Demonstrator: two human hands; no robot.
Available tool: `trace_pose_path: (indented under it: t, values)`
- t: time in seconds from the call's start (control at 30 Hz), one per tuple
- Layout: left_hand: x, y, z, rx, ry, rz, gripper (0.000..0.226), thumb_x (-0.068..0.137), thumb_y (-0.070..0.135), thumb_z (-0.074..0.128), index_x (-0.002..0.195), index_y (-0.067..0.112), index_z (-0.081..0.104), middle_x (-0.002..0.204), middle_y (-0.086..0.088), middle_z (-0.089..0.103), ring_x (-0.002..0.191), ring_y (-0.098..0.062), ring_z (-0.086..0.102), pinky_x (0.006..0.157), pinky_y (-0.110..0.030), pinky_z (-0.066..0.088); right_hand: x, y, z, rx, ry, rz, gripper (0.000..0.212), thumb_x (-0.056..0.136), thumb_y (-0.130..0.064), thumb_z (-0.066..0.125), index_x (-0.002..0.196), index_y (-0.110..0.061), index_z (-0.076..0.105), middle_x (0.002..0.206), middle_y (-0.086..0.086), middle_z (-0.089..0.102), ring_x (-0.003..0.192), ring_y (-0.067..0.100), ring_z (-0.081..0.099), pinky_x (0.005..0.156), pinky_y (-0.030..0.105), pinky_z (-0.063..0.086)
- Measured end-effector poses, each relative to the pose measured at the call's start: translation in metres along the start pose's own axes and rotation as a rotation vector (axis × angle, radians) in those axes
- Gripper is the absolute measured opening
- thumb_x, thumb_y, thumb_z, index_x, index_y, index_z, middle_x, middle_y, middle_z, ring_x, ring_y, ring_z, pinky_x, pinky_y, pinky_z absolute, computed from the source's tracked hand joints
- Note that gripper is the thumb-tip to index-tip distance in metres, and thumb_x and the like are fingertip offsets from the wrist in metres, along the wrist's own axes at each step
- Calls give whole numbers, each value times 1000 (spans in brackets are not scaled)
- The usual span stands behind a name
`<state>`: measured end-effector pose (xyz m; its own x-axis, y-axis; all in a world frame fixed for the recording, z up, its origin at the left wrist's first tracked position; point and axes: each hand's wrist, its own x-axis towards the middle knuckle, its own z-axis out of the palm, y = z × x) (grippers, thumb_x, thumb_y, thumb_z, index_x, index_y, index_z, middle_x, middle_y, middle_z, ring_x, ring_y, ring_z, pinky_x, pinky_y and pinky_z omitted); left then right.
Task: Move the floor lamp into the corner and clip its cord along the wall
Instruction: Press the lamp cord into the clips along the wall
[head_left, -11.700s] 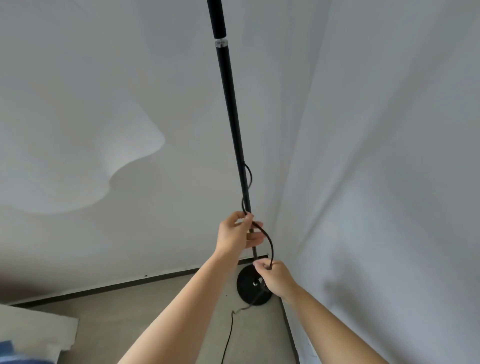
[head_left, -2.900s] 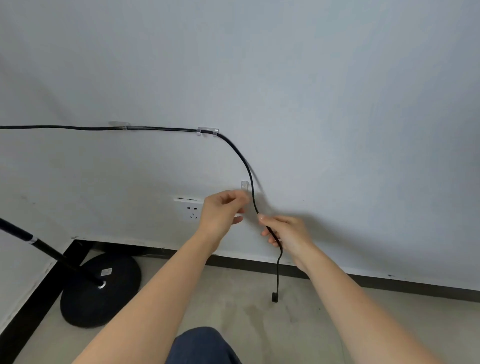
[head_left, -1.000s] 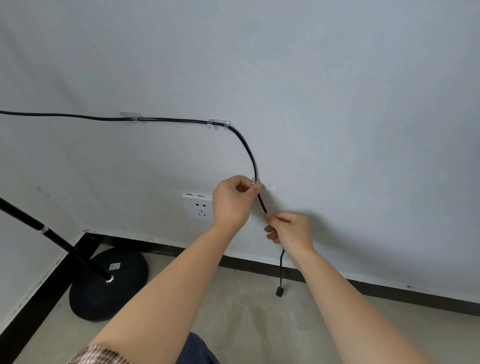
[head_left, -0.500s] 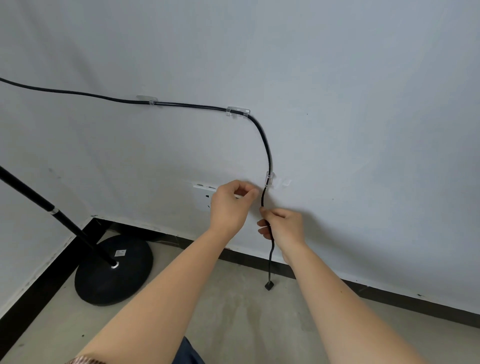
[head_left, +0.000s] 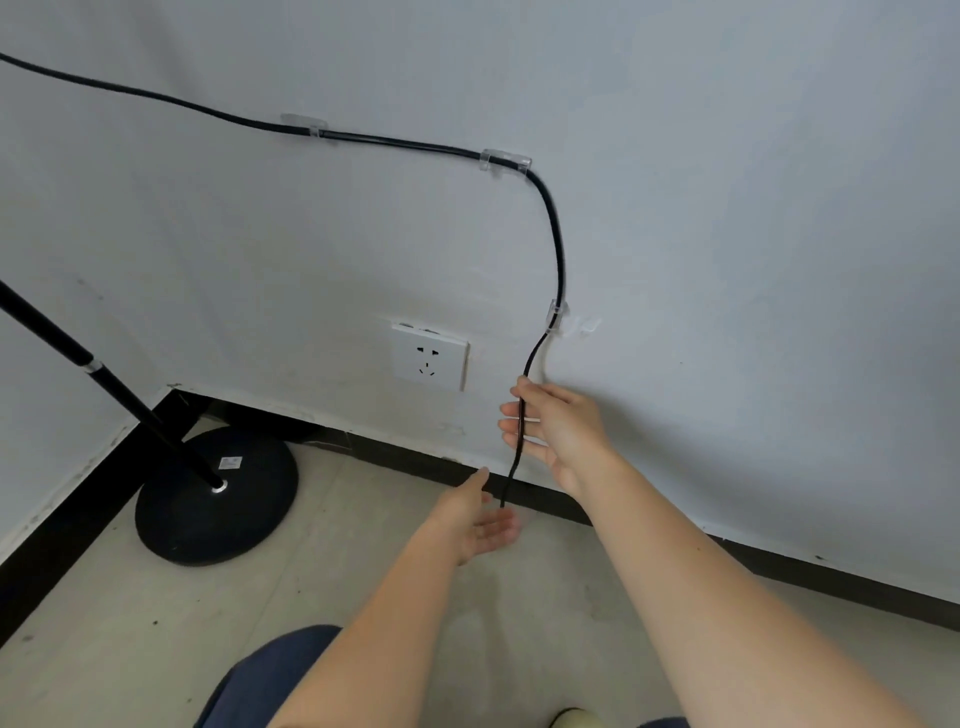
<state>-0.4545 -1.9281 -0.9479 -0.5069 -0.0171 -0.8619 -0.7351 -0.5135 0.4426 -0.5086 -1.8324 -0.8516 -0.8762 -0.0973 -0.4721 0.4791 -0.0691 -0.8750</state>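
Note:
The black floor lamp stands in the corner at the left, its round base on the floor and its pole leaning up out of view. Its black cord runs along the wall through two clear clips, bends down through a third clip and hangs loose. My right hand is spread below that clip, the cord lying across its fingers. My left hand is open, palm up, under the cord's lower end; the plug is hidden.
A white wall socket sits left of the hanging cord. A dark skirting board runs along the foot of both walls. The floor is pale tile, and my knee in dark cloth shows at the bottom edge.
The cord now sits in the third clip. My left hand has dropped from the clip to below the cord's end and opened. My right hand has loosened its grip on the cord.

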Motion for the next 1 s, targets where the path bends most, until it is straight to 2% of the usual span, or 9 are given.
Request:
trace_pose_path:
  t: [0.13,0.2,0.33,0.43,0.63,0.8,0.87,0.93,1.0]
  values:
    - [14,0,6,-218,-20,25,15,91,13,58,98,-1,56,79,-16,65,56,-16,62,35,-17,48,-1,3,-3,64,-19,25,17,88,-24,66,82,-8,66,58,3,68,52,16,67,61,32,60]
    - [20,0,1,-259,24,40,9,93,7,54,89,-2,56,73,-12,63,42,-11,60,30,-13,41,0,5,-6,68,-7,32,18,87,-25,67,81,-8,66,56,2,69,51,16,67,60,32,61]
    - [37,4,-27,-333,91,73,21,94,-1,47,73,0,52,45,-8,61,24,-3,49,25,-9,30,5,8,-10,45,25,21,18,83,-25,70,82,-7,67,61,6,69,53,17,67,61,32,59]
    - [45,13,-40,-373,65,88,22,92,-3,49,71,-1,56,35,-4,58,26,-4,50,27,-10,37,13,11,-10,-26,23,-42,10,79,-17,73,80,-9,68,67,8,70,56,18,66,67,31,60]
    - [57,45,-43,-414,63,231,13,87,-6,58,75,-1,59,72,-11,63,65,-14,58,38,-14,50,28,40,-1,-194,77,-69,6,76,-8,73,81,-11,70,76,4,71,71,16,66,79,31,53]
    - [70,43,-50,-401,20,272,8,86,-5,59,81,0,58,77,-11,62,71,-15,62,47,-14,55,49,75,3,-178,115,-11,22,79,-12,73,100,-9,66,89,4,66,82,21,65,78,32,55]
    - [73,40,-52,-417,-31,301,7,86,-5,60,92,-1,59,82,-11,62,74,-14,63,51,-14,56,58,82,7,-151,121,20,16,82,-14,71,96,-9,65,90,6,66,80,22,64,73,30,56]
    - [75,41,-52,-446,-68,334,21,86,-5,60,107,0,58,86,-10,63,77,-14,64,54,-14,56,64,88,14,-136,106,59,7,84,-18,69,87,-13,64,88,6,67,79,21,64,70,30,56]
    - [78,42,-50,-445,-83,362,26,86,-4,60,111,1,56,87,-9,63,78,-13,64,56,-14,57,70,94,22,-119,83,81,6,86,-21,66,84,-16,63,86,6,68,75,19,64,66,28,55]
